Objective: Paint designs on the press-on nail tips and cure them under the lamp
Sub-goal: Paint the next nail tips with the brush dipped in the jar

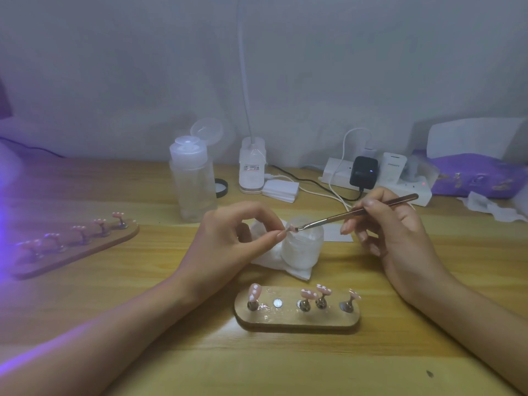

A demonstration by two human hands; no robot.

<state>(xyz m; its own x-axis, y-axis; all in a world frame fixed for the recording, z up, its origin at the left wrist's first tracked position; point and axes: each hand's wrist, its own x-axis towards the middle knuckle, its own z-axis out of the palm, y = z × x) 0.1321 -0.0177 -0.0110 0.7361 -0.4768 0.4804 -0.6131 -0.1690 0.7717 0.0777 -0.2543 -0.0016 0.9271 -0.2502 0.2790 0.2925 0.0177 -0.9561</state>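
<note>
- Head view: the left hand (237, 232) is raised above the wooden surface (171, 352), its grip narrow, with thumb and forefinger pinching a small pink nail tip (291, 229).
- The right hand (391, 227) holds a thin metal-handled brush (357, 212) like a pen, fingers curled round the shaft. The brush end touches the pinched nail tip.
- Both meet just above a small frosted jar (303, 247), which sits on a crumpled white tissue (297, 271) between the two hands.
- Nearer the person lies an oval wooden holder board (297, 321) with four little stands, each carrying a pink nail tip with white dots (308, 294). One round silver spot (277, 303) on the board is bare, between the first and second stands.
- A second, longer board (77, 252) lies well apart at the left with five stands of pink tips, washed in violet light coming from the left edge.
- Behind the hands stand a clear pump bottle (193, 181) with its flip cap open and a white lamp base (252, 167) with a thin stem rising from it.
- A stack of white pads (281, 190) lies just beside the lamp base.
- At the back right, a white power strip (380, 181) holds a black adapter (363, 172), and a purple pouch (480, 175) lies near it.
</note>
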